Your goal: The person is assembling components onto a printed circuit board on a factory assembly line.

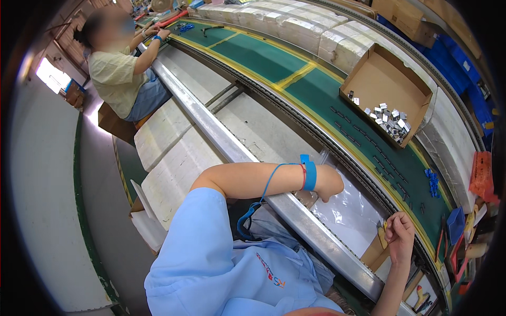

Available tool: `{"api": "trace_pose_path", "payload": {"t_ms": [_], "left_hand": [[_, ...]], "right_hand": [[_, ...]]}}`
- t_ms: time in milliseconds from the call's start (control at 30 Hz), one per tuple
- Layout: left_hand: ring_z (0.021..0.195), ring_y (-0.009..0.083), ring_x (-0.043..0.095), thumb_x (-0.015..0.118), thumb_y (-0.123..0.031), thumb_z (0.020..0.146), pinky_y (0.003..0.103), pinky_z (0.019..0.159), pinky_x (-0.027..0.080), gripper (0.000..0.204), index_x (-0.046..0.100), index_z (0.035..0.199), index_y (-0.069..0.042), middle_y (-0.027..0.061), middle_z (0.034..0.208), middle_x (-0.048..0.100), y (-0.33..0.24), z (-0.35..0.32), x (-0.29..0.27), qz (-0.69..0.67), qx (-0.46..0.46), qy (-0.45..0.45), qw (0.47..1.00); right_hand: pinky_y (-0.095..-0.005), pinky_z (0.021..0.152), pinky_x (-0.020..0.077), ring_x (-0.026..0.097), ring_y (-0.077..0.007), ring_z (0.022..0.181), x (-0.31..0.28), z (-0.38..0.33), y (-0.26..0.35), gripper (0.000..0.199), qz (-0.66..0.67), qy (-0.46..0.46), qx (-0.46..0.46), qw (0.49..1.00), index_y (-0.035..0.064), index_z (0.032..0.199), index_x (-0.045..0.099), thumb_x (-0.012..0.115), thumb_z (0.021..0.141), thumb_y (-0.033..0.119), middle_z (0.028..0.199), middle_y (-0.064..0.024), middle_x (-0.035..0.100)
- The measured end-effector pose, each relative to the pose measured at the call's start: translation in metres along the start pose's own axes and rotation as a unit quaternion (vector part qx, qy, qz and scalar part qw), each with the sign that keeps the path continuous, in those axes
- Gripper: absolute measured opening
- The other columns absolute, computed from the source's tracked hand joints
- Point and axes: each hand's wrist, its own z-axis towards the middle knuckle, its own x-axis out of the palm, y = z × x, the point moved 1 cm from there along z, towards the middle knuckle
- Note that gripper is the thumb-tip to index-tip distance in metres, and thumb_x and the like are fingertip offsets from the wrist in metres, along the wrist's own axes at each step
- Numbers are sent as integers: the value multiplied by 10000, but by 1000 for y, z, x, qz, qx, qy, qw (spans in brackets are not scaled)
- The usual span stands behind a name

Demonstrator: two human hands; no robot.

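At lower right of the frame, the right hand (400, 237) is curled, pinching a small yellowish part (384, 225) above a brown cardboard piece (375, 252). At centre, the left hand (328, 184), wearing a blue wrist strap (309, 174), bends down onto a clear plastic bag (345, 213); its grip cannot be told.
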Motion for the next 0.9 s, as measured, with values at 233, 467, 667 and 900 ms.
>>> {"api": "trace_pose_path", "payload": {"t_ms": [233, 467, 667, 900], "left_hand": [[823, 331, 642, 715, -225, 666, 440, 694, 510, 276, 695, 852, -22, 168, 852, 669, 5, 5, 7, 2, 4, -23, 1000], [859, 358, 622, 719, -202, 683, 452, 727, 485, 288, 637, 887, -17, 167, 866, 649, 4, 2, 5, 11, 10, -5, 1000], [857, 357, 621, 718, -215, 687, 450, 727, 484, 291, 637, 887, -19, 163, 866, 650, 4, 4, 5, 8, 11, -6, 1000], [834, 333, 643, 718, -250, 686, 438, 701, 511, 288, 691, 849, -14, 171, 864, 670, 6, 7, 8, 0, 8, -26, 1000]], "right_hand": [[-177, 450, 348, 459, -61, 548, 1, -1, 0, 187, -5, -3, 2, 1000, 34, 864, 538, 604, 875, 210, 735, -26, 526], [-177, 451, 347, 458, -61, 546, 1, -1, 0, 186, -8, 2, -1, 1000, 36, 859, 536, 606, 873, 208, 733, -24, 527], [-180, 456, 346, 456, -59, 546, 1, 0, 0, 193, -11, -3, 0, 1000, 36, 857, 535, 609, 872, 214, 732, -23, 527], [-181, 458, 342, 453, -59, 547, 1, -1, 1, 195, -14, 2, -1, 1000, 33, 856, 533, 608, 873, 212, 724, -24, 524]]}}
